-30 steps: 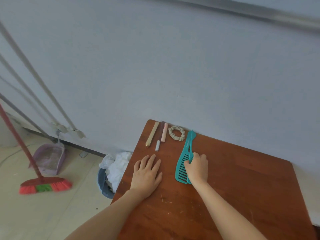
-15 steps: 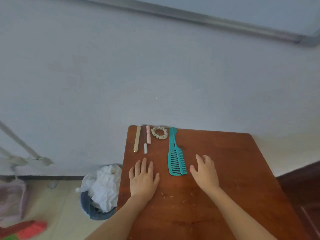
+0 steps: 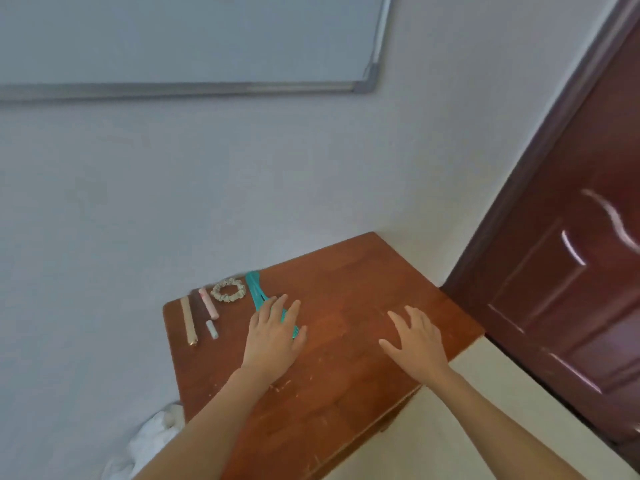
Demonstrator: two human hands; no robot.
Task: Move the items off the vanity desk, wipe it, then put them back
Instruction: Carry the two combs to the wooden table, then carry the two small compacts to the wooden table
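A small brown wooden desk [image 3: 346, 393] stands against a pale wall. Along its far left edge lie a gold stick [image 3: 188, 320], a pink tube [image 3: 208, 302], a small pale blue cap [image 3: 212, 329] and a beige scrunchie [image 3: 228, 289]. A teal comb [image 3: 255, 289] lies beside them, its toothed end hidden under my left hand [image 3: 273, 336], which lies flat over it with straight fingers. My right hand [image 3: 415, 339] is spread open above the bare right part of the desk and holds nothing.
A dark red-brown door [image 3: 571, 271] stands close to the desk's right side. A whiteboard [image 3: 190, 39] hangs on the wall above. White crumpled paper [image 3: 149, 445] shows below the desk's left edge. Cream floor lies at the lower right.
The view swung right, bringing the door and whiteboard into sight. My left hand shifted from beside the comb to over its toothed end. My right hand moved further right, away from the comb.
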